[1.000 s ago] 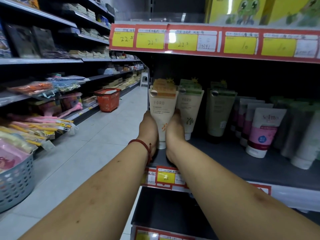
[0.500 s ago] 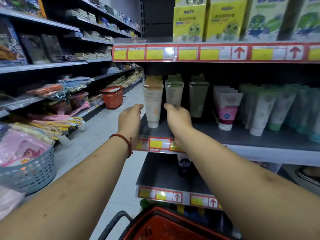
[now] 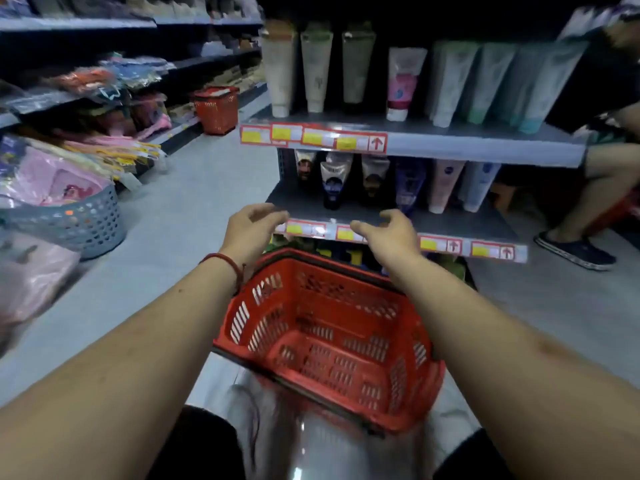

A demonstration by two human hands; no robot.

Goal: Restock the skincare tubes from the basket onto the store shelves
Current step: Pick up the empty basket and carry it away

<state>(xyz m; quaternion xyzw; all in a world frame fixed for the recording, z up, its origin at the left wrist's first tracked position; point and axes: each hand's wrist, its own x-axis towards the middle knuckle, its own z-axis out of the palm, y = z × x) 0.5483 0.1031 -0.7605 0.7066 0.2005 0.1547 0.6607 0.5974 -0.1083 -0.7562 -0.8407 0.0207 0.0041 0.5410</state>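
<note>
Left hand (image 3: 254, 225) and right hand (image 3: 384, 230) hover empty, fingers loosely apart, over the red basket (image 3: 322, 355), which looks bare, so check its corners before leaving the tubes (image 3: 313, 67) upright on 2 shelves (image 3: 450, 142)

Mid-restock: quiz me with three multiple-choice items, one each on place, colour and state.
1. The near red basket sits: A on the upper shelf; B before the shelves, nearest the camera; C inside the grey tub.
2. The wristband is: A blue; B red; C green.
3. The left hand and right hand: A each hold a tube; B grip the basket handle; C are empty, fingers relaxed.
Key: 1 B, it fills the foreground; 2 B, red cord on the left wrist; 3 C, neither hand holds anything.
</note>
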